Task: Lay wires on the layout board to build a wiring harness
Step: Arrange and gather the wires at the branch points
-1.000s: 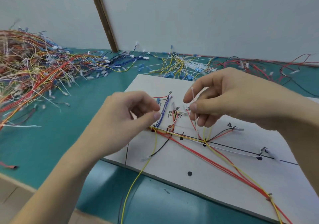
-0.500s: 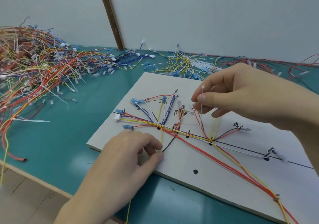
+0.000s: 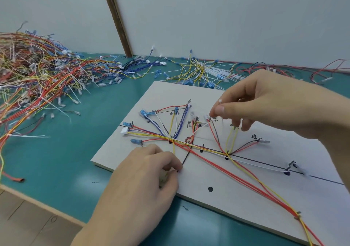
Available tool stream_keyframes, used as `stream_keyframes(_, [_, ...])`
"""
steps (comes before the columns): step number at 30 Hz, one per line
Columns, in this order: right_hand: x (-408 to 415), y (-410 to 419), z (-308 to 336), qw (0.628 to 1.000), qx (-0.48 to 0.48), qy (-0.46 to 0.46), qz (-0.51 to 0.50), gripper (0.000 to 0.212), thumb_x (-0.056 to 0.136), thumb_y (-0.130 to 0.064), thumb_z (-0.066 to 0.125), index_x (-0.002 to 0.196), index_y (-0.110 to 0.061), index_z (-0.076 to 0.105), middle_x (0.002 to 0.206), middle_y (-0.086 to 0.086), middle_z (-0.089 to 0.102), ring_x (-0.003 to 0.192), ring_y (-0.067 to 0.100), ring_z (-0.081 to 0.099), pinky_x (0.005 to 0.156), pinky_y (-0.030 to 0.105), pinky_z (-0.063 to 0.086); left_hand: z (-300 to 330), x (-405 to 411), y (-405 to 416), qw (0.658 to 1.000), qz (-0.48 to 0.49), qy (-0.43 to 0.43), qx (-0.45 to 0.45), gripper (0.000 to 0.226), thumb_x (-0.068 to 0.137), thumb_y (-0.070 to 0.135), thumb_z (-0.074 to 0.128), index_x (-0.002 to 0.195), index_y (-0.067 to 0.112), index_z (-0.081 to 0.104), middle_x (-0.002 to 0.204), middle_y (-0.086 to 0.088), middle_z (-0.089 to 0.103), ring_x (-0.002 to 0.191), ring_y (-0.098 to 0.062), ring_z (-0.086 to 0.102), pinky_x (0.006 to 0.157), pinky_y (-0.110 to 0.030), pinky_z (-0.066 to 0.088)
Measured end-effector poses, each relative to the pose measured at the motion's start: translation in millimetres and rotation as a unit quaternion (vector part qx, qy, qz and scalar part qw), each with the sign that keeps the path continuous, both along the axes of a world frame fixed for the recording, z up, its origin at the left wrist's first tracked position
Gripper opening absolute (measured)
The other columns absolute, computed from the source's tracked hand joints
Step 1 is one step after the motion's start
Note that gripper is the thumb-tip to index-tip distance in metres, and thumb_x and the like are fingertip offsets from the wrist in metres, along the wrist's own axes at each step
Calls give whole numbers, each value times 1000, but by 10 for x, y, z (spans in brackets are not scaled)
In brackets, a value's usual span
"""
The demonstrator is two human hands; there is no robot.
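Layout board [image 3: 246, 192] on teal counter [image 3: 56, 160], wires [image 3: 208, 151] fanned across it. Right hand [image 3: 269, 103] pinching a thin white cable tie [image 3: 220, 109]; left hand [image 3: 144, 179] curled, pinching a wire end at the board's near edge. Light, limp, springy; best gripped near terminals.

Two bare hands and forearms make up all that shows of the person. The left hand [image 3: 144, 177] carries no glove, ring or watch, and its forearm is uncovered to the lower edge of the view. The right hand [image 3: 265, 103] is likewise ungloved and without jewellery; its thumbnail is short and plain, and no sleeve shows along the wrist to the right edge.
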State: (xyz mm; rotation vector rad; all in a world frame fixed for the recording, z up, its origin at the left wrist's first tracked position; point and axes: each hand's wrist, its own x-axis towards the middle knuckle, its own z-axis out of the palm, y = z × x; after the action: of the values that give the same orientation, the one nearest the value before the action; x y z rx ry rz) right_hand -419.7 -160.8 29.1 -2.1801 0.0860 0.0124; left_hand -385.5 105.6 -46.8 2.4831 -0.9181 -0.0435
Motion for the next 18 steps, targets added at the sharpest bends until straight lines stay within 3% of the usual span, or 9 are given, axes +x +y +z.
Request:
stream_keyframes(4, [-37,-9,26,995,48,57,72,12,87,-26,73,91,-17,82,84,8,79,73,21,76,64,24,59,41,14,-180,1000,-14,-23,-2,14,89,50,57,100,46,65,94,27,52,102,6,43,76,-11,39])
stream_keyframes(7, [-16,4,-32,991,80,86,57,11,91,-17,72,92,-8,79,85,12,79,77,27,78,64,28,62,22,23,-347,999,-20,-35,-3,16,91,53,60,98,42,69,88,23,57,98,1,44,79,-17,40])
stream_keyframes(12, [5,-52,-75,987,70,136,45,16,98,-19,66,96,-11,80,92,6,81,89,21,78,77,30,64,7,92,-488,999,12,-40,0,17,89,55,62,89,39,69,80,20,56,91,-3,43,69,-21,36])
stream_keyframes(18, [72,-106,-162,988,137,56,-37,15,97,-13,68,99,-6,81,96,11,79,85,19,76,79,33,64,-2,118,-489,999,10,-34,-5,22,86,58,61,81,37,65,75,21,58,88,1,46,70,-19,38])
